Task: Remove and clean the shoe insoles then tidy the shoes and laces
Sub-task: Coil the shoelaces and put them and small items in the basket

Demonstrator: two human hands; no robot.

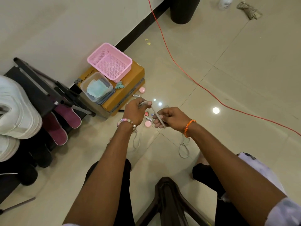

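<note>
A pale lace (156, 114) is pinched taut between the left hand (136, 111) and right hand (171, 119), slanting from upper-left down to lower-right. Beyond the left hand, crumpled blue cloth (97, 88) is held in a clear tub (84, 88).

1 head view, steeply downward, close above the floor (228, 79).

A home interior, glossy beige floor tiles (228, 79) reflecting ceiling lights, a black metal shoe rack (48, 93) standing against the cream wall and holding maroon slippers (65, 118), a pink plastic mesh basket (110, 61) sitting on a brown cardboard box (128, 92), an orange cable (187, 74) trailing across the floor
</note>
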